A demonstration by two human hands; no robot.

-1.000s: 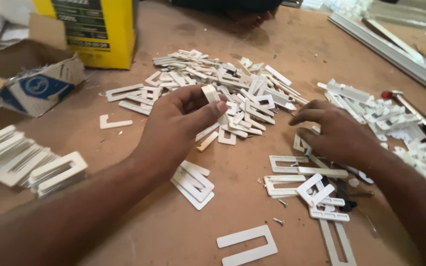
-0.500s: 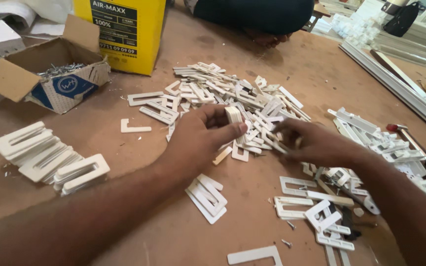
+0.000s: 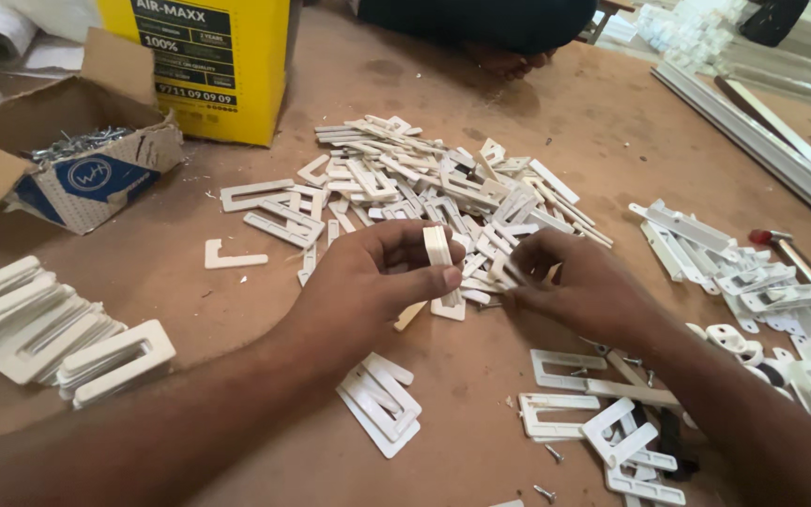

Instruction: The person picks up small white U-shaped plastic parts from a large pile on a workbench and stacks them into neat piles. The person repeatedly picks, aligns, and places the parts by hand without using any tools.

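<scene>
Our left hand (image 3: 368, 282) pinches a small stack of white plastic clips (image 3: 437, 248), long axis near upright, standing on edge just before the loose clip pile (image 3: 443, 183). Right hand (image 3: 579, 286) curls fingers onto pile pieces, grip unclear. Both forearms angle in low over the brown board worktop (image 3: 237, 310); yellow box (image 3: 204, 61) and carton of screws (image 3: 68, 164) far-left

Left hand (image 3: 368, 282) has a small stack of cream plastic clips (image 3: 437, 249) pinched upright between thumb and fingers, while the right hand (image 3: 579, 286) picks at the edge of the big loose pile of clips (image 3: 424, 183) on the brown desk (image 3: 537, 113). Neat rows of stacked clips (image 3: 49, 329) sit off to the left. At the back there's an open cardboard box of screws (image 3: 72, 160) next to a yellow box (image 3: 208, 66).
</scene>
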